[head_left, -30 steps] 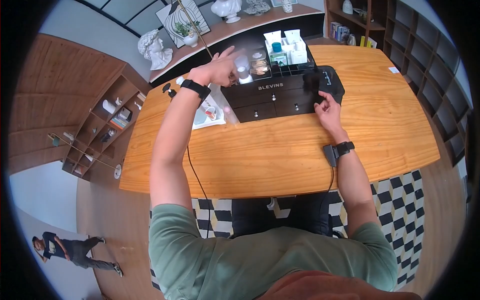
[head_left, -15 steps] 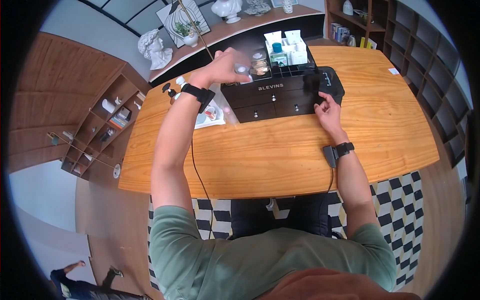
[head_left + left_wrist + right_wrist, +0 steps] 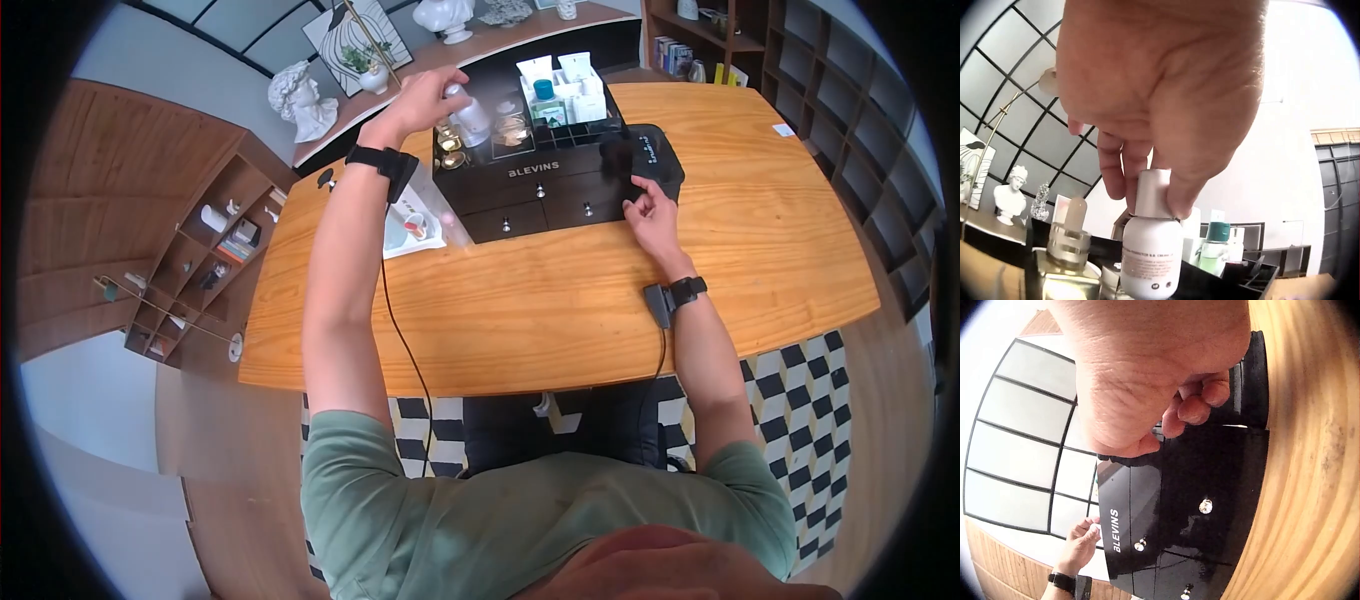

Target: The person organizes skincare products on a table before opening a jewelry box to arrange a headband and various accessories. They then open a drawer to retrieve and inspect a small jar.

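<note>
My left hand (image 3: 418, 105) pinches the silver cap of a small white bottle (image 3: 1150, 256) between thumb and fingers. The bottle is upright in the left wrist view, with small print on its side, and appears over the left top section of a black cosmetics organizer (image 3: 485, 190) marked BLEVINS. Beside it is a gold-toned dropper bottle (image 3: 1071, 256). My right hand (image 3: 655, 225), its fingers loosely bent and holding nothing, is at the organizer's right front corner. The right wrist view shows those fingertips close against the black front (image 3: 1210, 469).
White tubes and a green-capped bottle (image 3: 548, 105) stand in the organizer's back section, near clear stacked containers (image 3: 510, 128). Left of it lies a white tray (image 3: 400, 245) with small items. A cable (image 3: 392, 310) hangs from my left wrist across the wooden table (image 3: 540, 310).
My left hand has lifted and moved back and left; the white bottle now shows below it, and gold-topped items are uncovered. The right hand keeps its place. A person at far left has left view.
</note>
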Demonstrator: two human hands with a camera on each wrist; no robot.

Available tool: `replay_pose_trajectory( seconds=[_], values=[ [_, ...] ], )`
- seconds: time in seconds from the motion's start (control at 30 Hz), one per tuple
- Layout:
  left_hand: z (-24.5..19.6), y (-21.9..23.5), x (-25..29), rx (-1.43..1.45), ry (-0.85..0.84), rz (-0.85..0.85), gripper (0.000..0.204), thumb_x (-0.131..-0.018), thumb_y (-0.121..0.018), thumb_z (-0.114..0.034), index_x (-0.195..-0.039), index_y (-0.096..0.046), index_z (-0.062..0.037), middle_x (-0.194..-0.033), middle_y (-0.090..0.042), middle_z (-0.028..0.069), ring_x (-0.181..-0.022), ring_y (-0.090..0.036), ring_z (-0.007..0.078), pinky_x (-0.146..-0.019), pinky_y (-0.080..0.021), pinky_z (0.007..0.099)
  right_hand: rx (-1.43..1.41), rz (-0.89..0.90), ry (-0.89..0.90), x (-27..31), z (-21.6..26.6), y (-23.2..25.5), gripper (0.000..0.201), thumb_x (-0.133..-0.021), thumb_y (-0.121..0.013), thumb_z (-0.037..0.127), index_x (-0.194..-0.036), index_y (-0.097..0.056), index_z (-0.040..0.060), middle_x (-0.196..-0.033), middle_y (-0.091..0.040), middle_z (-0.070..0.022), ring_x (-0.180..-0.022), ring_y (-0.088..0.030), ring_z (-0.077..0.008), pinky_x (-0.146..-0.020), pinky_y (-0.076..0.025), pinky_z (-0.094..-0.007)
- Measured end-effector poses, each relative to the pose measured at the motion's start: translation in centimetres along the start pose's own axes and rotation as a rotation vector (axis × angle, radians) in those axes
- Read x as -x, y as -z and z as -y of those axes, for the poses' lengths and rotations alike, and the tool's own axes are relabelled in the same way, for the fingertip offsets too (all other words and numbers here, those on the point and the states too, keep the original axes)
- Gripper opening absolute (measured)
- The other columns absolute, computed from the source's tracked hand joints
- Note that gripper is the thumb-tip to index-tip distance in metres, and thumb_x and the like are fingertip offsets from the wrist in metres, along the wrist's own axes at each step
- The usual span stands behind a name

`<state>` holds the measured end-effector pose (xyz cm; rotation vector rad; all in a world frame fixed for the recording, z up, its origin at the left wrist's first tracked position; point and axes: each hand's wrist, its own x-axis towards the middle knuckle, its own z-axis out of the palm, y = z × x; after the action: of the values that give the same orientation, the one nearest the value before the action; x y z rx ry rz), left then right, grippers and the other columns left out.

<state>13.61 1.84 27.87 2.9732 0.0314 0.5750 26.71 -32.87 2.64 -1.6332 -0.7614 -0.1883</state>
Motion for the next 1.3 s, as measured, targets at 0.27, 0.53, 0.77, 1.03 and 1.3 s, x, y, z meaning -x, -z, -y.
replay_pose_trajectory(
  seconds=[0.27, 0.53, 0.77, 1.03, 1.3],
  values=[
    [0.8, -2.4, -1.2, -0.206, -0.042, 0.094, 0.043, -0.086, -0.076, -0.023, -0.122, -0.063, -0.005, -0.111, -0.071, 0.0177, -0.104, -0.067, 0.0348, -0.09, -0.052, 0.042, 0.013, 0.003, 0.005, 0.0, -0.1, 0.0, 0.042, -0.081, -0.071, 0.006, -0.121, -0.063, -0.0027, -0.058, -0.059, -0.0067, -0.052, -0.056, -0.014, -0.056, -0.045, -0.0294],
    [0.8, -4.2, -1.2, -0.145, -0.007, 0.172, 0.043, -0.082, -0.077, -0.012, -0.121, -0.062, -0.0015, -0.113, -0.07, 0.0197, -0.11, -0.065, 0.0363, -0.093, -0.052, 0.0423, 0.023, 0.002, 0.017, -0.1, 0.2, 0.1, 0.041, -0.081, -0.071, 0.006, -0.12, -0.063, -0.0026, -0.058, -0.059, -0.0072, -0.051, -0.056, -0.015, -0.056, -0.045, -0.0299],
    [1.2, -4.5, -1.4, -0.116, -0.01, 0.2, 0.046, -0.079, -0.077, -0.006, -0.122, -0.063, 0.0, -0.116, -0.069, 0.0203, -0.111, -0.065, 0.0352, -0.095, -0.052, 0.0408, 0.031, -0.002, 0.021, -0.1, -0.3, -0.1, 0.042, -0.081, -0.071, 0.006, -0.121, -0.062, -0.0023, -0.058, -0.06, -0.0071, -0.051, -0.056, -0.0143, -0.055, -0.045, -0.0296],
    [0.9, -3.0, 0.0, -0.085, 0.017, 0.078, 0.044, -0.083, -0.078, -0.024, -0.116, -0.067, 0.0028, -0.109, -0.071, 0.0212, -0.104, -0.068, 0.0335, -0.09, -0.054, 0.04, 0.003, 0.01, -0.008, 0.0, 0.0, 0.0, 0.042, -0.081, -0.071, 0.005, -0.122, -0.062, -0.0023, -0.058, -0.06, -0.0048, -0.052, -0.055, -0.0107, -0.055, -0.044, -0.0282],
    [1.9, -2.9, 2.1, -0.039, 0.157, -0.009, 0.049, -0.08, -0.082, -0.031, -0.112, -0.069, 0.0031, -0.099, -0.071, 0.0182, -0.09, -0.07, 0.0283, -0.082, -0.054, 0.0372, 0.028, 0.001, -0.022, 0.0, 0.4, 0.1, 0.043, -0.081, -0.071, 0.005, -0.122, -0.062, -0.0027, -0.058, -0.059, -0.0063, -0.052, -0.055, -0.0125, -0.056, -0.045, -0.0288]
  ],
)
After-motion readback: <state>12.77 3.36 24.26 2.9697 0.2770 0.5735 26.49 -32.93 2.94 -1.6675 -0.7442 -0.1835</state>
